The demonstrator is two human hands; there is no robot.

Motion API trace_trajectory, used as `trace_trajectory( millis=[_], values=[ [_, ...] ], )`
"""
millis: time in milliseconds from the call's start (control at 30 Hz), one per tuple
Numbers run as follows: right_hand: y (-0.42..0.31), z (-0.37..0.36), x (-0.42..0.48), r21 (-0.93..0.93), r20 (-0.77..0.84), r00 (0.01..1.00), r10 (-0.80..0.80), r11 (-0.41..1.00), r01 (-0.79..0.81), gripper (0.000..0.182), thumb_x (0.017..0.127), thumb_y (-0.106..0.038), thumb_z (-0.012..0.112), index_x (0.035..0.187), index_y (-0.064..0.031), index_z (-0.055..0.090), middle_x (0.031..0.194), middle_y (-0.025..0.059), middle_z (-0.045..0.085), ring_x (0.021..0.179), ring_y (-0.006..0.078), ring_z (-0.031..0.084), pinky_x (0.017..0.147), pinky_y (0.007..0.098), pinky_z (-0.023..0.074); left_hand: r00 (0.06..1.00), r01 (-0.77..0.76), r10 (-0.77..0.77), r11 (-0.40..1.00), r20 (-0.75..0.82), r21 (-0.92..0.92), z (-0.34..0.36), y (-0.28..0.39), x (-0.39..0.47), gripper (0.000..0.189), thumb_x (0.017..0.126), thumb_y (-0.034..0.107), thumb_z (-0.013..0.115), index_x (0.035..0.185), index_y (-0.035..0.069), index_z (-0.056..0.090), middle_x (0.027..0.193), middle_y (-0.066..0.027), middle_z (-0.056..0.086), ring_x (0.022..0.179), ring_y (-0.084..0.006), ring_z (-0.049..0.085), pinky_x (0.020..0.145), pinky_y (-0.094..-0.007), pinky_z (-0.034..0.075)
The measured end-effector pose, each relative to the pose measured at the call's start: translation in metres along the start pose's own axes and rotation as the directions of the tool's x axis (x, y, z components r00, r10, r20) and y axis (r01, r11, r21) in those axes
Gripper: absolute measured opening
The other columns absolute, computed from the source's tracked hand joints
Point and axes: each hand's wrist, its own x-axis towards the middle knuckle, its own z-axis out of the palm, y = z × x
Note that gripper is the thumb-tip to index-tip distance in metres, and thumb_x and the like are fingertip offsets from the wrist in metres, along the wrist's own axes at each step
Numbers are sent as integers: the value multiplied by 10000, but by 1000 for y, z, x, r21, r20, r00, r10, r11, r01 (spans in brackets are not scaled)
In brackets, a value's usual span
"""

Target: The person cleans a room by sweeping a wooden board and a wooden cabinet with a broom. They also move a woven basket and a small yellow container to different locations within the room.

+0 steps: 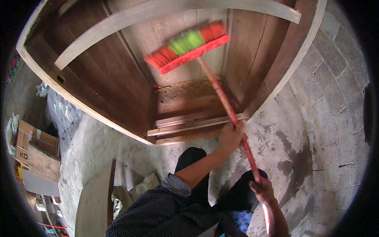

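A push broom (194, 54) with red and green bristles and a red head is raised inside an open wooden cabinet (115, 89), bristles pointing up and a little blurred. My left hand (231, 137) grips the middle of its red handle (222, 93), near the cabinet's lower front edge. Farther down the handle, my right hand (261, 189) is closed around it, near my knee. Brown dirt or debris (183, 90) lies at the bottom of the cabinet's back panel. A curved-looking wooden rail (118, 22) crosses the cabinet's upper front.
A block wall (334, 97) rises on the right, above a stained concrete floor (284, 142). At the left are cardboard boxes (43, 139) and plastic sheeting (63, 115). A wooden board (94, 201) and crumpled sacking (124, 195) lie by my left side.
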Motion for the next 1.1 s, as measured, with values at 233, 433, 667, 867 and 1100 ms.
trace_trajectory(
  millis=[233, 433, 667, 867, 1100],
  values=[
    [-67, 31, 25, 103, 363, 929, 75, 987, -120, 225, 871, -230, 590, 780, -44, 502, 616, 10, 477, 528, 124, 493, 485, 291, 391, 996, 66, -66, 998, -60, -13, -71, -47, 23, 323, 939, 363, 542, 880, 45, 545, 659, -27, 565, 563, -110, 557, 480, -290, 445],
    [-95, 84, 108, 309, 420, 907, 39, 933, -183, 120, 882, -163, 562, 826, -65, 522, 658, -8, 468, 459, 89, 414, 425, 241, 359, 997, 71, -68, 982, -26, 173, -113, -66, 22, 271, 926, 273, 564, 1021, 20, 580, 786, -48, 610, 616, -119, 590, 514, -291, 481],
    [-89, 118, 150, 364, 488, 856, 173, 851, -379, 199, 861, -170, 603, 720, -98, 482, 586, -11, 436, 409, 110, 397, 375, 253, 316, 479, -630, 877, 318, 32, 708, -154, 86, -26, 280, 845, 17, 625, 1125, 9, 615, 861, -74, 665, 764, -166, 621, 683, -326, 505],
    [-81, 112, 168, 400, 552, 832, 63, 855, -330, 218, 854, -183, 618, 708, -89, 486, 563, -1, 460, 410, 114, 429, 371, 268, 334, -245, -600, 960, -261, 137, 756, -174, 302, -83, 226, 926, 29, 478, 1088, -77, 594, 1057, -202, 637, 946, -276, 614, 861, -368, 495],
    [-126, 60, 113, 16, 487, 838, 248, 956, -293, 170, 814, -189, 640, 792, -28, 591, 619, 52, 553, 525, 194, 562, 499, 368, 479, 431, -87, 781, -463, 452, 882, -180, 323, -21, 405, 935, 196, 540, 1264, -38, 516, 1224, -241, 566, 1146, -415, 520, 1016, -473, 354]
  ],
)
